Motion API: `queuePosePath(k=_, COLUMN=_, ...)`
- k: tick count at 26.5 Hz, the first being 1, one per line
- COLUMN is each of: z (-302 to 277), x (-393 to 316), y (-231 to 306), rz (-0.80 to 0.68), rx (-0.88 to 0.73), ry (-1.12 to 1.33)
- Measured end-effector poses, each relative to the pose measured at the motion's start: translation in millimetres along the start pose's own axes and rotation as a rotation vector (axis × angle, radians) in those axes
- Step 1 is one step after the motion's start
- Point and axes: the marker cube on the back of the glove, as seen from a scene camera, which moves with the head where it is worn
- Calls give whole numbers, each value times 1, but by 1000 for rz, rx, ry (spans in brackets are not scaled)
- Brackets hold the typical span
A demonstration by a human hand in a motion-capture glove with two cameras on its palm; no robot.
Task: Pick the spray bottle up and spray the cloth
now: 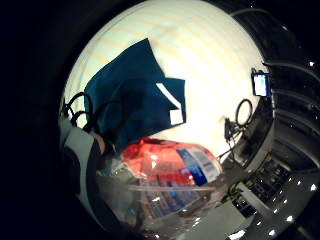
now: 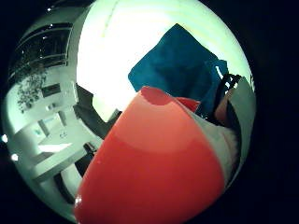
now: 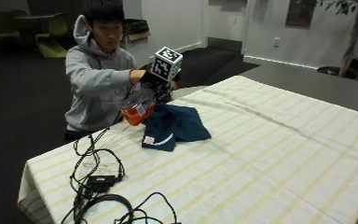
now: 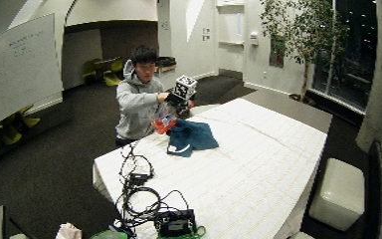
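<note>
A: Where is the spray bottle (image 3: 138, 110)?
B: It is lifted off the surface (image 3: 272, 154), tilted, just beside the near edge of the dark blue cloth (image 3: 174, 125) on the person's side. Its lower part holds red liquid and it carries a label.

A: And the grip?
B: The gloved right hand (image 3: 156, 82) is clamped round the upper part of the bottle. In the thumb-side palm view the red body of the bottle fills most of the picture, so it sits right against the palm.

A: How does the cloth lie?
B: Rumpled on the striped covering of the surface, with a white tag showing at the corner farthest from the person. It lies directly below and beside the bottle; whether the two touch cannot be told.

A: Anything else near the cloth?
B: A tangle of black cables (image 3: 98, 182) lies on the surface, well apart from the cloth, toward the surface's corner.
</note>
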Motion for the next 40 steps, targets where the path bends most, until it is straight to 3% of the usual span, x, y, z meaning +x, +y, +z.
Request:
queuePosePath(k=9, z=22, x=5, y=-14, rz=1, rx=-41, ry=-44)
queuePosePath(k=13, z=-2, x=-14, y=-2, rz=-33, rx=-8, ry=-19)
queuePosePath(k=17, z=-46, x=-66, y=18, rz=-174, rx=100, ry=-78)
queuePosePath(k=20, z=-88, x=-99, y=21, rz=-319, rx=250, ry=-230)
queuePosePath(k=24, z=-112, x=-141, y=7, rz=-457, rx=475, ry=-626)
queuePosePath(k=29, z=-95, x=-151, y=-46, rz=-395, rx=657, ry=-1074)
queuePosePath(k=34, z=-55, x=-162, y=-87, rz=-269, rx=680, ry=-1192)
queuePosePath(k=40, z=-11, x=-193, y=-96, rz=-323, rx=557, ry=-1240)
